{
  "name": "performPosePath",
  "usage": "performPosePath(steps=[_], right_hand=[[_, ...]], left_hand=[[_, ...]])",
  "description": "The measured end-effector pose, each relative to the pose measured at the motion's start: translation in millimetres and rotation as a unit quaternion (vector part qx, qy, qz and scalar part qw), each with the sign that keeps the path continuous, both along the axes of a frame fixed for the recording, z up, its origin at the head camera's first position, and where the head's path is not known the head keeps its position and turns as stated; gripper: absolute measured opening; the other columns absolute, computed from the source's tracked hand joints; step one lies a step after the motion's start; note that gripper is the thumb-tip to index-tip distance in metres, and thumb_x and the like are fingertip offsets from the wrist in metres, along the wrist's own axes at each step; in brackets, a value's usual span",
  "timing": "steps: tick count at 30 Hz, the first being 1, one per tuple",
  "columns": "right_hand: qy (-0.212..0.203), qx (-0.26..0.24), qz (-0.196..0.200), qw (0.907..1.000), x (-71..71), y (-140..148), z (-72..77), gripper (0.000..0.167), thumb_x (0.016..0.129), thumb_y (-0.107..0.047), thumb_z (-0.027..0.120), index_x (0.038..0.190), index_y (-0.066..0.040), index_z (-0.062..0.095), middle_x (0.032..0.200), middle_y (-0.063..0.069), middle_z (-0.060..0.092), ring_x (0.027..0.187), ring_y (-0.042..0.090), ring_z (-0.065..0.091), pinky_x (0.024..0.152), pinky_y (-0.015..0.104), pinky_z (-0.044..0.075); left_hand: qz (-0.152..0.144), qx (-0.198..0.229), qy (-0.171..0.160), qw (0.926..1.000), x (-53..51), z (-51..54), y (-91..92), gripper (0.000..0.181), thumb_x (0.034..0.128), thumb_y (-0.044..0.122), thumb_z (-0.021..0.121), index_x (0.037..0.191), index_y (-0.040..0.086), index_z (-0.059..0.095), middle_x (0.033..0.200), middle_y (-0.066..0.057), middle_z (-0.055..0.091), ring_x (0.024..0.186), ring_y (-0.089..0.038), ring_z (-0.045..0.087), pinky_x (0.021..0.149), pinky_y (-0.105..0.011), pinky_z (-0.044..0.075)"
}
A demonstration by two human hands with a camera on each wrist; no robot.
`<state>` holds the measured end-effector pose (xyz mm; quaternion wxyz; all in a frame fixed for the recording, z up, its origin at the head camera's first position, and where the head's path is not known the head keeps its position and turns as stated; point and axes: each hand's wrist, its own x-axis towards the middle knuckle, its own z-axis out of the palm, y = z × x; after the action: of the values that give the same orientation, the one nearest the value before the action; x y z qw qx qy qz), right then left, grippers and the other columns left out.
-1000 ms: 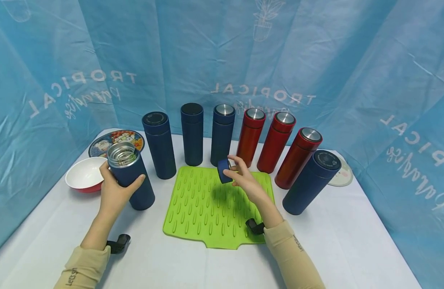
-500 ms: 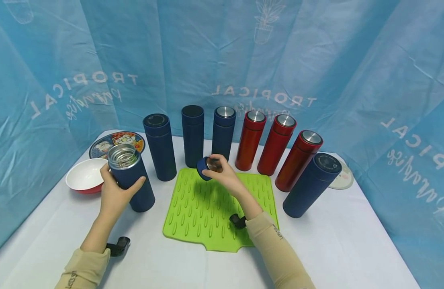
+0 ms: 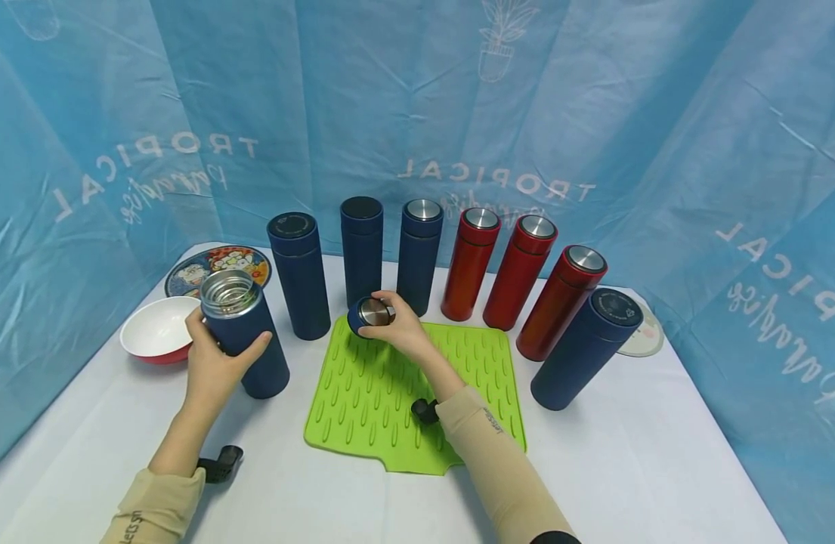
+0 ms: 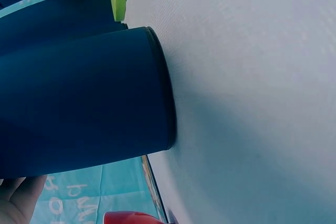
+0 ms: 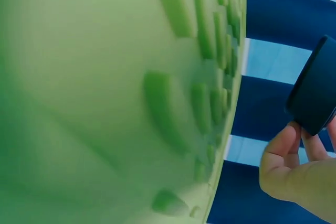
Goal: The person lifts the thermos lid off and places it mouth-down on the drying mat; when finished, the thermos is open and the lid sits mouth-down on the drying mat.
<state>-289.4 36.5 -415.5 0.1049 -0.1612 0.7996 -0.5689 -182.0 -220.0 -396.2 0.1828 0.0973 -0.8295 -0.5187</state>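
Since the earlier head frame, the right hand (image 3: 402, 330) and the small blue lid (image 3: 368, 316) it carries have moved left, from the centre of the frame to just left of centre, and the lid has turned so a round steel face shows. The left hand (image 3: 216, 366) and the open blue bottle (image 3: 243, 325) have hardly shifted.

The bottle is at the left of the frame, its bare steel mouth uppermost, its base seemingly on the white tablecloth (image 3: 322, 506). The lid is held above the upper left of the green mat (image 3: 390, 434).

The bottle looks stiff and of moderate weight, probably steel, with a matt coat that should grip fairly well; the middle of its body seems the best hold. The lid is likely light and rigid, best pinched by its rim, since the polished face could be slippery. Neither looks fragile.

The left hand is wrapped round the bottle's upper body, thumb spread across the near side. The right thumb and fingertips pinch the lid's edge, parted only by its width.
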Motion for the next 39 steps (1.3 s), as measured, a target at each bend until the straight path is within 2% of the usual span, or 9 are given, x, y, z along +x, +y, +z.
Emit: performPosePath(steps=[4,15,21,26,39], right_hand=[[0.014,0.035,0.006,0.9993,-3.4,-4.8,-1.3,0.068,0.077,-0.017,0.075,0.136,-0.013,0.042,0.132,0.006,0.047,0.111,0.021,0.05,0.088,0.031,0.046],[0.015,0.109,0.015,0.9938,-12.4,-21.4,1.5,0.069,0.074,-0.016,0.078,0.134,-0.009,0.045,0.129,0.009,0.049,0.111,0.023,0.051,0.087,0.03,0.046],[0.009,0.154,0.007,0.988,-20.8,-26.6,-2.4,0.067,0.072,-0.017,0.08,0.13,-0.009,0.049,0.123,0.012,0.045,0.105,0.025,0.049,0.085,0.031,0.045],[0.022,0.189,0.026,0.9813,-24.1,-27.4,-6.1,0.068,0.07,-0.016,0.081,0.131,-0.011,0.051,0.123,0.011,0.047,0.106,0.025,0.047,0.085,0.032,0.044],[0.042,0.214,0.057,0.9743,-26.2,-27.0,-13.3,0.07,0.071,-0.016,0.08,0.134,-0.013,0.05,0.122,0.009,0.049,0.107,0.024,0.047,0.086,0.033,0.044]], left_hand=[[-0.001,0.005,0.001,1.0,-0.1,-0.2,0.1,0.089,0.0799,0.031,0.071,0.14,0.014,0.008,0.143,-0.024,0.028,0.125,-0.045,0.036,0.099,-0.061,0.029],[-0.002,0.002,-0.01,0.9999,-0.5,1.7,0.3,0.09,0.0788,0.028,0.072,0.14,0.015,0.008,0.141,-0.025,0.03,0.124,-0.044,0.037,0.1,-0.059,0.03],[-0.003,0.004,-0.006,1.0,0.8,3.0,0.9,0.09,0.0788,0.028,0.073,0.14,0.014,0.008,0.141,-0.025,0.031,0.124,-0.044,0.038,0.099,-0.059,0.031],[-0.007,0.006,0.0,1.0,1.3,2.5,-0.2,0.089,0.0787,0.027,0.073,0.14,0.014,0.009,0.141,-0.025,0.031,0.123,-0.044,0.038,0.099,-0.06,0.032],[-0.016,0.008,0.009,0.9998,0.9,0.4,-1.6,0.089,0.0797,0.029,0.072,0.14,0.012,0.008,0.141,-0.026,0.03,0.123,-0.045,0.037,0.097,-0.062,0.032]])
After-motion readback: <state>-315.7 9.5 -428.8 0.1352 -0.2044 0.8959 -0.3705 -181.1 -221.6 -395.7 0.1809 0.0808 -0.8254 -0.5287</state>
